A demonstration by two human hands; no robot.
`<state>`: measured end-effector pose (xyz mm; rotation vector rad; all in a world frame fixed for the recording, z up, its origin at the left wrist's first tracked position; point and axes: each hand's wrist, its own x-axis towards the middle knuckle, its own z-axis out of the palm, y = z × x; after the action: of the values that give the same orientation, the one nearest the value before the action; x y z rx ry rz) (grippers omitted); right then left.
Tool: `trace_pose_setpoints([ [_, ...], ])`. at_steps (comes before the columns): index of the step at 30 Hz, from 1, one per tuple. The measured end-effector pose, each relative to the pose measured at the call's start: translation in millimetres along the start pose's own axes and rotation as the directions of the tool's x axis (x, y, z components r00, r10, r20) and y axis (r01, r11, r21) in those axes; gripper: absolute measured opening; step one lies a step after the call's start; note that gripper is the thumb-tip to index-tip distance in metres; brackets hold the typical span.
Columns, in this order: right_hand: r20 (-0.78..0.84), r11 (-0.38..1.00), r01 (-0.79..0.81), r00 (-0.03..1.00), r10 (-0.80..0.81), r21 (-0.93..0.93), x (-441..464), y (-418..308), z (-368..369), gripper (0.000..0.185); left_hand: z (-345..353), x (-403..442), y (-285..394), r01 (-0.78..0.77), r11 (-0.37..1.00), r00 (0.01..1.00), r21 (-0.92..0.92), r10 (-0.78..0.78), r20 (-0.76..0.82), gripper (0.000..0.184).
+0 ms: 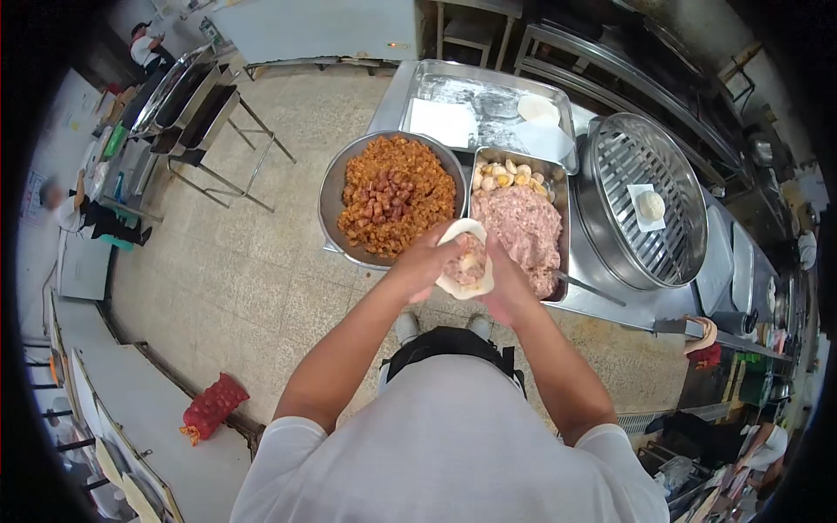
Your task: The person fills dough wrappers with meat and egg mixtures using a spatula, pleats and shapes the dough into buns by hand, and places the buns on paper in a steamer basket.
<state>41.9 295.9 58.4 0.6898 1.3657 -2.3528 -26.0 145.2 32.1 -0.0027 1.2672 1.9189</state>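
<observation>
Between my two hands I hold a round white dough wrapper [466, 259] with pinkish meat filling and a pale yellowish piece in its middle. My left hand [425, 266] grips the wrapper's left edge, its thumb over the filling. My right hand [508, 283] is closed round the right edge. Just beyond lies a metal tray [566, 228] of raw minced meat [523, 228], with cut boiled eggs [506, 175] at its far end and a metal utensil [588, 288] sticking out. Left of it stands a bowl [330, 205] of brown cooked filling [397, 166] topped with darker chunks.
A floured tray [501, 84] holds white paper squares [440, 122] and a dough round [539, 109]. At right, a steamer [602, 200] carries one bun [650, 206] on paper. A red net sack [214, 407] lies lower left. Other people [78, 209] are at the room's edges.
</observation>
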Motion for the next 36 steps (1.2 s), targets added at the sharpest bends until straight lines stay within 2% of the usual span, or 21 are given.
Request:
trace_pose_setpoints([
  [2, 0.032, 1.0, -0.005, 0.999, 0.005, 0.014, 8.4, 0.2, -4.8, 0.062, -8.0, 5.6, -5.4, -0.06, 0.992, 0.998, 0.112, 0.062, -0.016, 0.048],
  [5, 0.153, 0.977, 0.215, 0.965, -0.211, -0.009, -18.4, -11.1, 1.2, 0.06, -2.9, -36.0, 31.2, -0.034, 0.999, 0.999, -0.024, 0.034, -0.011, 0.048],
  [6, 0.145, 0.977, 0.213, 0.967, -0.209, -0.006, -16.8, -6.5, 2.4, 0.06, -4.0, -42.1, 35.5, -0.039, 0.997, 0.999, -0.071, 0.038, -0.003, 0.048],
  [8, 0.152, 0.997, 0.078, 0.986, -0.073, -0.03, -4.6, 9.3, 5.9, 0.058, -17.5, -27.7, 19.2, -0.041, 0.999, 0.999, -0.026, 0.042, 0.033, 0.046],
  [9, 0.064, 0.999, 0.027, 0.998, -0.028, 0.017, 4.6, 12.3, 15.5, 0.06, -18.1, -23.0, 18.4, 0.008, 0.997, 0.996, -0.074, -0.002, 0.086, 0.045],
  [10, 0.068, 0.999, 0.038, 0.997, -0.039, 0.013, 4.9, 7.5, 15.8, 0.06, -19.2, -17.8, 20.4, 0.054, 0.992, 0.989, -0.115, -0.038, 0.143, 0.045],
  [11, 0.119, 0.994, 0.081, 0.989, -0.09, 0.076, 2.7, 1.2, 13.9, 0.061, -21.5, -20.7, 18.4, -0.018, 0.995, 0.991, -0.097, 0.031, 0.131, 0.058],
  [12, 0.162, 0.983, 0.112, 0.977, -0.135, 0.144, -8.0, -9.5, 18.8, 0.062, -17.4, -29.3, 34.3, -0.014, 0.995, 0.991, -0.094, 0.027, 0.134, 0.058],
  [13, 0.158, 0.963, 0.233, 0.954, -0.254, 0.138, -27.4, -22.3, 25.5, 0.063, -18.0, -40.5, 48.3, -0.072, 0.975, 0.979, -0.212, 0.109, 0.17, 0.064],
  [14, 0.15, 0.963, 0.23, 0.957, -0.25, 0.142, -32.3, -19.8, 16.9, 0.063, -19.2, -46.0, 54.3, -0.125, 0.936, 0.961, -0.33, 0.197, 0.195, 0.072],
  [15, 0.248, 0.952, 0.235, 0.928, -0.28, 0.196, -36.1, -18.9, 6.1, 0.063, -23.0, -43.8, 47.5, -0.124, 0.913, 0.947, -0.389, 0.226, 0.228, 0.08],
  [16, 0.35, 0.94, 0.236, 0.883, -0.313, 0.246, -35.3, -19.5, -0.3, 0.064, -16.3, -39.0, 37.1, -0.086, 0.809, 0.956, -0.581, 0.231, 0.18, 0.079],
  [18, 0.315, 0.962, 0.19, 0.917, -0.246, 0.197, -30.1, -15.7, -0.6, 0.057, -16.4, -18.4, 10.8, -0.084, 0.556, 0.832, -0.827, 0.496, 0.249, 0.08],
  [19, 0.261, 0.962, 0.236, 0.928, -0.264, 0.134, -27.8, -11.9, 1.8, 0.052, -15.0, -16.9, 11.3, -0.078, 0.559, 0.83, -0.825, 0.494, 0.257, 0.08],
  [20, 0.204, 0.96, 0.272, 0.938, -0.28, 0.067, -27.9, -9.3, 2.2, 0.048, -13.0, -17.6, 9.3, -0.135, 0.606, 0.899, -0.784, 0.408, 0.16, 0.081],
  [21, 0.183, 0.958, 0.264, 0.942, -0.282, 0.114, -29.0, -11.6, 2.0, 0.041, -2.9, -24.5, 16.7, -0.183, 0.654, 0.947, -0.734, 0.319, 0.048, 0.082],
  [25, 0.165, 0.953, 0.297, 0.938, -0.304, 0.065, -28.6, -20.0, 8.2, 0.037, -4.3, -31.4, 29.1, -0.159, 0.624, 0.918, -0.765, 0.378, 0.117, 0.083],
  [27, 0.121, 0.953, 0.292, 0.952, -0.282, -0.078, -25.6, -22.4, 8.2, 0.03, 1.4, -36.2, 32.2, -0.108, 0.61, 0.896, -0.785, 0.402, 0.189, 0.083],
  [31, 0.204, 0.94, 0.331, 0.929, -0.31, -0.079, -18.7, -16.5, -0.4, 0.022, -2.2, -35.9, 18.1, -0.116, 0.623, 0.923, -0.774, 0.355, 0.148, 0.083],
  [33, 0.144, 0.942, 0.327, 0.938, -0.314, -0.079, -21.1, -16.6, 5.4, 0.018, -1.9, -36.5, 12.2, -0.078, 0.602, 0.947, -0.795, 0.294, 0.129, 0.083],
  [36, 0.137, 0.949, 0.289, 0.953, -0.271, -0.127, -23.3, -15.2, 6.2, 0.016, -7.2, -34.8, 6.8, -0.046, 0.592, 0.927, -0.805, 0.325, 0.185, 0.084],
])
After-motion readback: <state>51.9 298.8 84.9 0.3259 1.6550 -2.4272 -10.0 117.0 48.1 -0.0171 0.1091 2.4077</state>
